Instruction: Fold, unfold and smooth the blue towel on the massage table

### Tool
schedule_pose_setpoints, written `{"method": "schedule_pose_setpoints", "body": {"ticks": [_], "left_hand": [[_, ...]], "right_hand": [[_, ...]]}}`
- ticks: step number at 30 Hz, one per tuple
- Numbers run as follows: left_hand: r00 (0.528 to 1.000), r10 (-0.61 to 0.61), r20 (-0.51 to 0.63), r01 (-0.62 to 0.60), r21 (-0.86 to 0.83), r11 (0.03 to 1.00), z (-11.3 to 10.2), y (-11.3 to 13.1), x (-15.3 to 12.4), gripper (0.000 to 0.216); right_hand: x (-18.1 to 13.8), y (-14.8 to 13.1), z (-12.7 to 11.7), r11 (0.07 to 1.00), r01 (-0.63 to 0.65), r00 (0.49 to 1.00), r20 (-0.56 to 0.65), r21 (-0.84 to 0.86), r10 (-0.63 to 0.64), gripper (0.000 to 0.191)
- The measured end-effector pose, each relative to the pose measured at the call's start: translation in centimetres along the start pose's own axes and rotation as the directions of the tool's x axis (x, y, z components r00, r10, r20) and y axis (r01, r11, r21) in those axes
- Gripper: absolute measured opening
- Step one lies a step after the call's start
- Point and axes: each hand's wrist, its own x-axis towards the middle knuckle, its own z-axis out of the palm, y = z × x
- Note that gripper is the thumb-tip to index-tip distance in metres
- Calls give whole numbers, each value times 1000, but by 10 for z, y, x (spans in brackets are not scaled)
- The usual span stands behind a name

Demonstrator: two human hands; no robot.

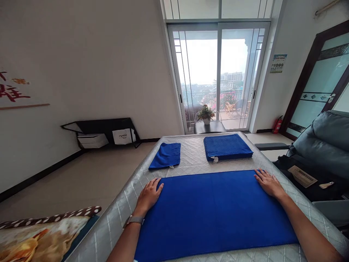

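A large blue towel (215, 211) lies spread flat on the grey quilted bed (193, 160) in front of me. My left hand (149, 196) rests flat on the towel's far left corner, fingers stretched out. My right hand (269, 183) lies flat on its far right corner, fingers spread. Beyond it lie two folded blue towels: a smaller one (166, 155) at the left and a thicker stack (227, 146) at the right. Neither hand holds anything.
A grey massage chair (324, 149) stands close on the right. A patterned cushion (40, 236) lies at the lower left. A small table with a potted plant (206, 114) stands before the glass balcony doors (218, 72). A black shelf with boxes (103, 133) leans on the left wall.
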Motion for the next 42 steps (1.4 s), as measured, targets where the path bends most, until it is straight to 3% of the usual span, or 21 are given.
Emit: {"method": "schedule_pose_setpoints", "body": {"ticks": [14, 20, 23, 26, 29, 33, 37, 42], "left_hand": [[999, -32, 24, 32, -12, 999, -7, 7, -3, 56], [999, -26, 28, 26, -1, 1000, -10, 10, -4, 56], [1000, -19, 22, 19, 4, 1000, -11, 11, -4, 55], [1000, -20, 6, 20, 8, 1000, -10, 11, -4, 52], [1000, -27, -1, 27, 6, 1000, -9, 12, -4, 52], [1000, -24, -11, 24, -7, 1000, -7, 11, -4, 52], [999, -13, -29, 12, -31, 999, -6, 9, -4, 51], [999, -19, -34, 19, -11, 1000, -5, 8, -4, 50]], "right_hand": [[1, -5, -9, 998, -49, 997, 51, -35, 50, 68], [-10, -28, -23, 996, -64, 997, -38, -62, 62, 61], [-22, -71, -33, 998, 27, 996, -88, -56, -32, 59], [-43, -137, -43, 976, 218, 974, -53, -8, -219, 58], [-70, -216, -47, 897, 432, 901, -12, 97, -433, 61], [-104, -312, -44, 761, 607, 781, 8, 231, -625, 68], [-123, -376, -35, 684, 654, 724, -5, 322, -690, 74], [-130, -411, -21, 700, 609, 754, 4, 373, -657, 78]]}}
